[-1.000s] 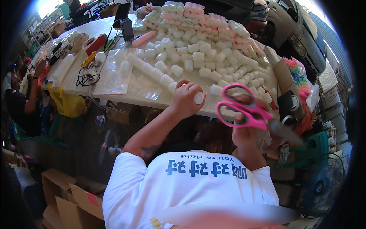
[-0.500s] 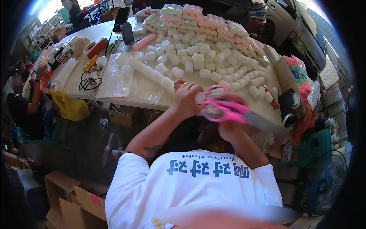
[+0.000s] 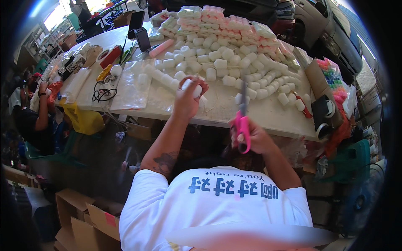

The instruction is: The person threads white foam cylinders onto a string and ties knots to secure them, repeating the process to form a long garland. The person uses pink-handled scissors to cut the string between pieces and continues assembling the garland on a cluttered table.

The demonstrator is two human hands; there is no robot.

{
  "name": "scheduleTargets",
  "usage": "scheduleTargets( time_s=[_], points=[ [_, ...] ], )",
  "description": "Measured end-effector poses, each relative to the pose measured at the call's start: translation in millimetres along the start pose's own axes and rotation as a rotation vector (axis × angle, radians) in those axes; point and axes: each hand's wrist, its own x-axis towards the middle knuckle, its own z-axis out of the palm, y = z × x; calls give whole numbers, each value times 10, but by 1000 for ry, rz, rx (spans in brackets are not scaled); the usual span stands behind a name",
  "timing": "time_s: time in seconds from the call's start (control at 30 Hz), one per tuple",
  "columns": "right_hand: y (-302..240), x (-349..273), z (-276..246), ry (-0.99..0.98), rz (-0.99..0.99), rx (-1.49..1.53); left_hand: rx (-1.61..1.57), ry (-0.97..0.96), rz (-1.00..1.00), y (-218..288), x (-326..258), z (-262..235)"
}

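My left hand point(image 3: 187, 102) is closed around a short white cylinder point(image 3: 192, 88) just above the table's near edge. A row of similar white cylinders point(image 3: 166, 80) lies right behind it; whether the held one is joined to that row I cannot tell. Over the near edge to the right, my right hand point(image 3: 260, 138) grips the pink handle of a pair of scissors point(image 3: 241, 125). The grey blades point away from me and look closed, though motion blurs them. A thin white cord point(image 3: 206, 108) lies on the table between my hands.
Loose and strung white cylinders point(image 3: 226, 54) cover the table point(image 3: 167, 109), with bagged pink and white bundles point(image 3: 209, 19) behind. Clear plastic bags point(image 3: 130, 90), a black cable point(image 3: 104, 93) and a phone on a stand point(image 3: 136, 23) occupy the left. A cardboard box point(image 3: 320, 79) stands right.
The scissors have swung from pointing right to pointing away from me, and my right hand has drawn apart from the left. My left hand has shifted slightly left with the white cylinder.
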Motion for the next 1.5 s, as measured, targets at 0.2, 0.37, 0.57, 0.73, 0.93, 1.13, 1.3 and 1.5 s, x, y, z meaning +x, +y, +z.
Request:
scheduleTargets(
  time_s=[0.2, 0.37, 0.57, 0.73, 0.93, 1.13, 1.3, 1.5],
  points=[
    [692, 73, 55, -171, 234, 49, -375, 127, -53, 31, 33, -134],
    [662, 215, 138, -155, 227, 69, -404, 151, -70, 38, 18, -134],
    [564, 268, 297, -154, 232, 285, -410, 133, 0, 18, -20, -149],
    [571, 273, 308, -116, 230, 186, -388, 67, 9, 5, -33, -138],
    [502, 264, 323, -26, 280, 48, -412, 74, 0, 2, -25, -117],
    [116, -222, -144, 566, 94, -201, 333, 13, -48, 147, 23, 25],
    [-145, -904, -568, 910, 94, -252, 1076, -494, -462, 8, 240, 542],
    [-26, -1325, -1014, 1080, 116, -902, 938, -395, -119, -212, 748, 1369]
  ],
)
